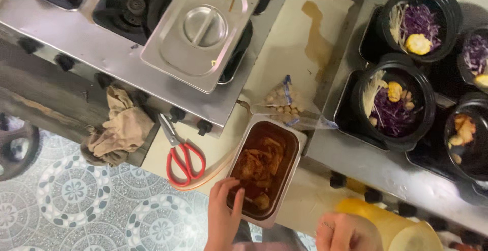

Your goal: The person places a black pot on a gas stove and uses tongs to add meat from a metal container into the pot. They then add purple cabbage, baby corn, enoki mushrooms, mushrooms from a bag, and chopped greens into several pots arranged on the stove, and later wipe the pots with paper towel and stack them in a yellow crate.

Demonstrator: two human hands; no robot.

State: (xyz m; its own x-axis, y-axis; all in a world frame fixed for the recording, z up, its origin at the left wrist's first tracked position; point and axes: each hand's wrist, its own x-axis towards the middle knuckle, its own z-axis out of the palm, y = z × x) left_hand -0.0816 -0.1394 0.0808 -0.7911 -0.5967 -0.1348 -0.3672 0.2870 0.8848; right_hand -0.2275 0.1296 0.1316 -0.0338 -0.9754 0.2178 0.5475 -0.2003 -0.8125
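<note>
Far left of the fingers: crumpled beige cloth (119, 126) hanging off the stove edge. Nearer, just left of the fingertips: red-handled scissors (182, 157) lying flat on the counter. Left hand (223, 215) at the near left corner of the rectangular metal pan (300, 142), fingers (230, 184) bent and bunched together, tips dipped over the rim onto the reddish-brown food (259, 167) inside; whether pinching a piece, cannot tell. Beyond the fingertips: clear plastic bag of pale round balls (284, 103), metal lid (203, 27) farther up. Right hand (345, 233) low, beside a yellow container (391, 225); finger state unclear. Far right: black bowls (394, 103) with purple cabbage and corn.
</note>
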